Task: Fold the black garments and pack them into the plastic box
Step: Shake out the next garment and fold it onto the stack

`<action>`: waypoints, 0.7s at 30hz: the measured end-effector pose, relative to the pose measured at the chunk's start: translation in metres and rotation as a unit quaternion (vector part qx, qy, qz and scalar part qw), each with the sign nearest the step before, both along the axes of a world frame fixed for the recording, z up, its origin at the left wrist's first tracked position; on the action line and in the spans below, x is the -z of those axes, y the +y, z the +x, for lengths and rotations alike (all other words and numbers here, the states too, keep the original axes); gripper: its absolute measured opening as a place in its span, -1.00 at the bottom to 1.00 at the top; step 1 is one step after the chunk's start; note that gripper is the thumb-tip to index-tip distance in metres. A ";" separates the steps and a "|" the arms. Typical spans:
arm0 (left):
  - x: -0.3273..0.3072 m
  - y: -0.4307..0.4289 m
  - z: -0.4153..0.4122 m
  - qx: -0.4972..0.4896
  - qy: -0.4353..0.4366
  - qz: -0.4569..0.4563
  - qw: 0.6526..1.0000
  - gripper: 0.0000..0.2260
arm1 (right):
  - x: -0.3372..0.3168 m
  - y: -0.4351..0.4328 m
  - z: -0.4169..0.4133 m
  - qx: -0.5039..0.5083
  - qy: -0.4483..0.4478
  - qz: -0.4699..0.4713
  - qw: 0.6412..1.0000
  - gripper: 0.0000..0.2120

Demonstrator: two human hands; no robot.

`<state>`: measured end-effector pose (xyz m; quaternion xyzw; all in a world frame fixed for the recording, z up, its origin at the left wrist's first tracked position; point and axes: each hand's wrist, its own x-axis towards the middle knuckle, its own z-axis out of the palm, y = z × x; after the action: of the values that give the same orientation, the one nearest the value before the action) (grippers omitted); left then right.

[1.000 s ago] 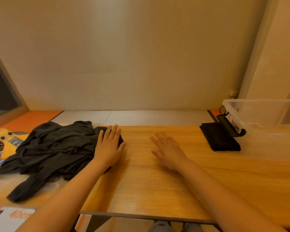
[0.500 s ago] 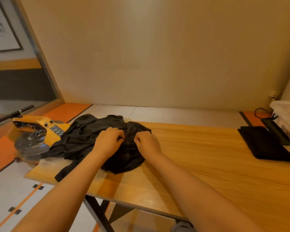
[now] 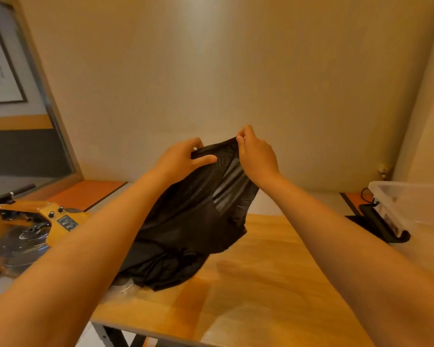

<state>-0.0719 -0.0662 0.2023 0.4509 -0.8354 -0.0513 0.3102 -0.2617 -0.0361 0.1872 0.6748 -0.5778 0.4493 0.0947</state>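
Note:
A black garment (image 3: pixel 198 221) hangs from both my hands above the wooden table (image 3: pixel 261 284). My left hand (image 3: pixel 183 159) grips its top edge on the left, and my right hand (image 3: pixel 254 152) pinches the same edge on the right. The cloth's lower part still lies bunched on the table. The clear plastic box (image 3: pixel 416 204) stands at the table's right end. A folded black garment (image 3: pixel 353 219) lies just left of the box, partly hidden by my right arm.
A yellow machine (image 3: pixel 30 226) with a round metal plate sits at the table's left end. A black lid clip and cable (image 3: pixel 383 226) hang at the box's near side. A plain wall stands behind the table, and a glass pane is at the left.
Both hands went from lying flat to gripping the crumpled garment on the table, then lifted its top edge up in front of me. The view turned left.

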 end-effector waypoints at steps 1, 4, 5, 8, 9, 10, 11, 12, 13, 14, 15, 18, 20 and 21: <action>-0.006 -0.002 -0.003 0.010 -0.018 -0.004 1.000 -0.76 | -0.010 0.003 -0.013 0.018 0.019 -0.011 1.000 -0.76; -0.016 -0.010 -0.010 0.014 -0.005 -0.011 1.000 -0.85 | -0.036 0.012 -0.051 0.079 0.032 -0.034 0.996 -0.74; -0.017 -0.012 -0.013 0.013 0.014 -0.008 1.000 -0.86 | -0.043 0.016 -0.063 0.101 0.031 -0.038 0.994 -0.74; -0.020 -0.016 -0.026 0.025 0.044 0.018 0.999 -0.90 | -0.063 0.026 -0.099 0.160 0.002 -0.041 0.986 -0.72; -0.021 -0.015 -0.031 0.030 0.047 0.028 0.998 -0.89 | -0.069 0.029 -0.110 0.175 -0.015 -0.040 0.984 -0.72; -0.023 -0.015 -0.036 0.034 0.053 0.037 0.997 -0.89 | -0.074 0.032 -0.121 0.189 -0.031 -0.039 0.981 -0.72; -0.027 -0.014 -0.041 0.039 0.059 0.045 0.996 -0.90 | -0.079 0.036 -0.131 0.201 -0.044 -0.038 0.978 -0.72; -0.031 -0.015 -0.046 0.043 0.064 0.056 0.995 -0.90 | -0.084 0.039 -0.142 0.214 -0.055 -0.037 0.975 -0.71; -0.036 -0.014 -0.050 0.049 0.064 0.073 0.994 -0.90 | -0.088 0.043 -0.152 0.226 -0.060 -0.036 0.972 -0.71; -0.042 -0.013 -0.054 0.056 0.061 0.096 0.992 -0.89 | -0.092 0.047 -0.161 0.238 -0.062 -0.037 0.969 -0.70; -0.047 -0.013 -0.057 0.064 0.056 0.122 0.989 -0.89 | -0.096 0.052 -0.170 0.247 -0.061 -0.040 0.966 -0.70; -0.056 -0.014 -0.067 0.075 0.051 0.157 0.983 -0.90 | -0.109 0.061 -0.193 0.246 -0.067 -0.049 0.966 -0.70; -0.061 -0.012 -0.074 0.081 0.087 0.165 0.979 -0.85 | -0.117 0.064 -0.210 0.219 -0.095 -0.048 0.970 -0.69; -0.063 -0.009 -0.076 0.087 0.112 0.176 0.974 -0.82 | -0.120 0.066 -0.218 0.200 -0.110 -0.052 0.972 -0.69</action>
<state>-0.1482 -0.0755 0.2648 0.4159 -0.8088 -0.2746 0.3122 -0.4799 0.0294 0.3076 0.4862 -0.6836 0.5222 0.1533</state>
